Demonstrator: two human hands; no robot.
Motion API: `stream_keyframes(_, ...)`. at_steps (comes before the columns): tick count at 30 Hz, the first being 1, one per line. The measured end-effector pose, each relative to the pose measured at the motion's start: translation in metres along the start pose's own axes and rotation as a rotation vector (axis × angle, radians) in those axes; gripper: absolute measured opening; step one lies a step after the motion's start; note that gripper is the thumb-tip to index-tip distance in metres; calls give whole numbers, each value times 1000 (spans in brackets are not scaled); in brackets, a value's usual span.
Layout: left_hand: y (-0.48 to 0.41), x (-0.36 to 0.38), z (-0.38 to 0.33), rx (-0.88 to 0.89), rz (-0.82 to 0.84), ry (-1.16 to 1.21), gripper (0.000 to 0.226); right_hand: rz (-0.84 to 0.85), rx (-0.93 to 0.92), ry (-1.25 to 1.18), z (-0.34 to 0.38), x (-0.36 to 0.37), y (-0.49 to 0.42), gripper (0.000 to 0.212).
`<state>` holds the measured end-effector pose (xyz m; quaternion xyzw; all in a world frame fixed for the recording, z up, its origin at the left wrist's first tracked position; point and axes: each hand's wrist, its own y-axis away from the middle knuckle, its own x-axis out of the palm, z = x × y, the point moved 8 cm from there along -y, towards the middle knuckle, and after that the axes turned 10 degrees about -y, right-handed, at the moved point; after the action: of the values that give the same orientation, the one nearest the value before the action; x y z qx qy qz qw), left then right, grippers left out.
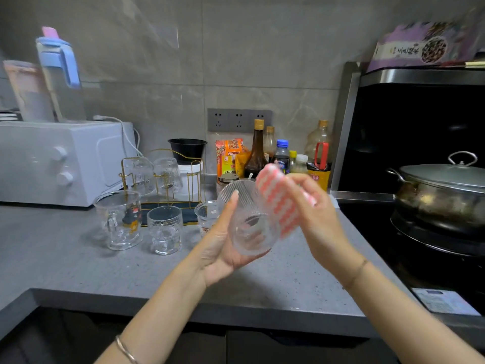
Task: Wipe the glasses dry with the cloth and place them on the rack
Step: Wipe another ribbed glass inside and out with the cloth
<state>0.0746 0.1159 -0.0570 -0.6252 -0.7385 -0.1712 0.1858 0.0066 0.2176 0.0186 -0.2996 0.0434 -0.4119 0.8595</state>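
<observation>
Speckled counter [78,261], ribbed glass [250,233], checked cloth [278,204]

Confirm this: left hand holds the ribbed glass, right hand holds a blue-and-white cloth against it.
The cloth is pink and white, not blue, per the head view. Left hand holds the ribbed glass; right hand holds the cloth against it.

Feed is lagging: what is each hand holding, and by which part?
Left hand cradles the ribbed glass by its side wall and base. Right hand grips the pink-and-white cloth along its right side.
</observation>
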Motion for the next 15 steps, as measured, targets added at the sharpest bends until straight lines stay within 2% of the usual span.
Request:
stream_keyframes(1, 1, 4, -1, 16, -3, 48, 63, 53, -85, 45, 5, 13, 7, 18)
stream_keyframes(4, 8, 13, -4, 27, -58, 163, 67, 193, -287, 131, 9, 35, 21, 30)
stream_keyframes(10, 16, 21, -5, 22, -76, 255, 69, 288, -598, 424, 20, 44, 32, 39)
stream_keyframes(15, 16, 25, -10, 20, -87, 311, 70, 379, -822, 661, 12, 48, 50, 38)
